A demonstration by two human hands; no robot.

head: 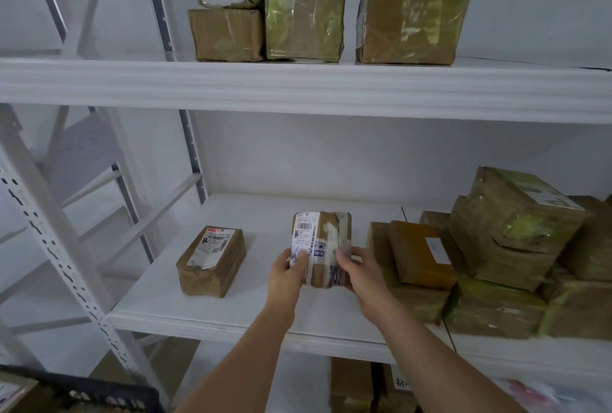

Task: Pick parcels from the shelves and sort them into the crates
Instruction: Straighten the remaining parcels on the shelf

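From the head camera, white metal racking stands against a plain white wall, its middle shelf [231,306] a smooth white board where the left hand [287,275] and right hand [362,275] both grip a small taped parcel [323,243] from either side, over the shelf's middle. A labelled parcel [212,260] lies to its left, stacked brown parcels [503,257] crowd the right, and more boxes [304,18] sit on the upper shelf [298,91]. A dark crate [99,396] shows at the lower left corner.
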